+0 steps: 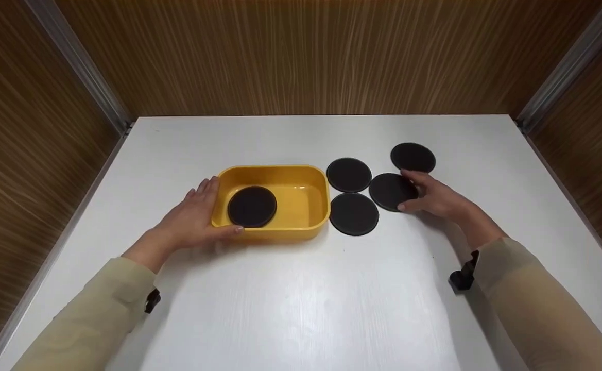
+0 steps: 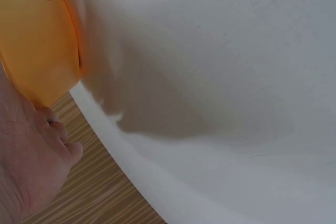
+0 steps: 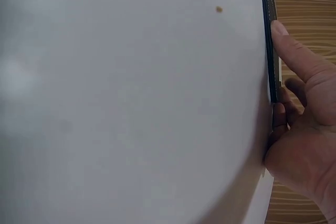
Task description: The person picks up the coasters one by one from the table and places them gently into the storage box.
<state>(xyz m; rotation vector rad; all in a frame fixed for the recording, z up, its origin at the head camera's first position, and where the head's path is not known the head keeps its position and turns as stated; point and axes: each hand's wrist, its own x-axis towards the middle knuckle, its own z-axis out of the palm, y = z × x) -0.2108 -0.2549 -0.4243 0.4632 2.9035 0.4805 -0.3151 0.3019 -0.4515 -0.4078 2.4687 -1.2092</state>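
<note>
On the white table stands a yellow rectangular box [image 1: 308,203], with a round black coaster [image 1: 252,206] lying at the left inside it. My left hand [image 1: 190,214] rests against the box's left end, its fingers along the outer wall and the thumb on the front rim. To the right of the box, my right hand [image 1: 437,198] pinches another black coaster [image 1: 391,191] at its right edge between thumb and fingers. In the right wrist view this coaster [image 3: 270,45] shows edge-on beside the thumb.
Two black coasters, the back one [image 1: 349,175] and the front one [image 1: 354,214], lie beside the box's right wall. A further coaster [image 1: 413,157] lies behind my right hand. Wood-grain panels [image 1: 301,56] enclose the table's back and sides.
</note>
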